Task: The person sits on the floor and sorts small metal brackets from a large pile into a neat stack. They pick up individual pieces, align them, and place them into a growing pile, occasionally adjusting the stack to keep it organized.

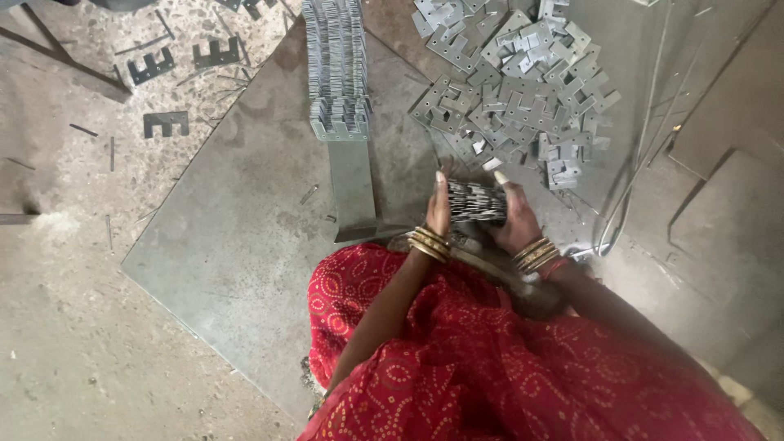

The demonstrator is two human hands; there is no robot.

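A large grey steel sheet [245,220] lay flat on the speckled concrete floor [65,343] and serves here as the landmark. Off its left edge, on the floor, sat three dark E-shaped metal cut-outs [166,123] among thin metal slivers. On the sheet's upper middle ran a long neat row of stacked grey stamped plates [336,69], set on a narrow grey metal channel [352,192] that reached down toward the person. Near the sheet's lower middle, the left hand [438,208], wrist ringed with gold-coloured bangles [428,242], pressed flat against the left end of a short stack of thin grey stamped metal plates [476,202]. That stack was held just above the sheet, directly below a loose heap of the same notched grey plates [514,90] spread over the sheet's upper right. The right hand [514,220], also wearing gold-coloured bangles, with a red thread beside them, closed on the stack's right end, thumb raised at its upper corner, so both hands clamped the stack between them. Toward the sheet's right edge a thin bent metal wire [629,188] curved down, and beyond it lay further grey sheets [727,212]. Below the hands, red patterned cloth [490,359] covered the person's lap.
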